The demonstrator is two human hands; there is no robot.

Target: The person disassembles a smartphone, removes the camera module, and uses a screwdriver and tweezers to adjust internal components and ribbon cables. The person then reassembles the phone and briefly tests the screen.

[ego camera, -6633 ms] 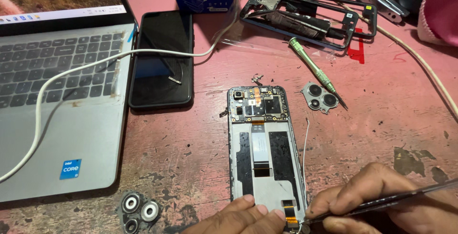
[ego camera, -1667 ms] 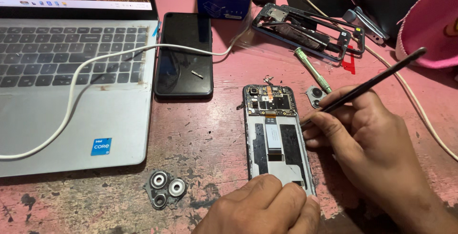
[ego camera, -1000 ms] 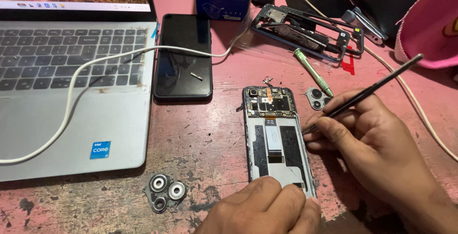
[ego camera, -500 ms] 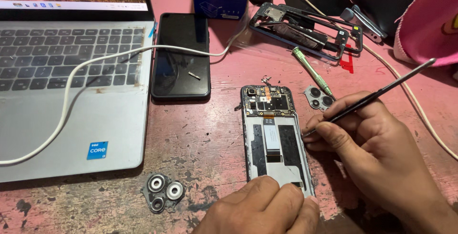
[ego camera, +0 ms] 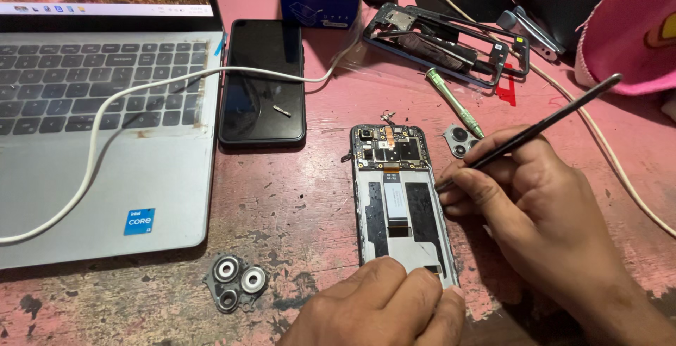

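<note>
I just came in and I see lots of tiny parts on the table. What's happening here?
A person is working on an opened phone with its back cover off, lying on a worn pink table. The left hand presses down its bottom end. The right hand holds a thin dark metal tool, tip at the phone's right edge. A silver laptop, a black phone and loose camera-lens rings lie nearby.

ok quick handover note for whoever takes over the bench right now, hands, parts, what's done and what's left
Left hand: pressing down the bottom end of the opened phone.
Right hand: holding a thin dark tool, tip at the phone's right edge.
Parts: green screwdriver and camera cover just right of the phone; phone frame behind.
Done: back off, board exposed.
Left: board and flex cable not yet removed.
</note>
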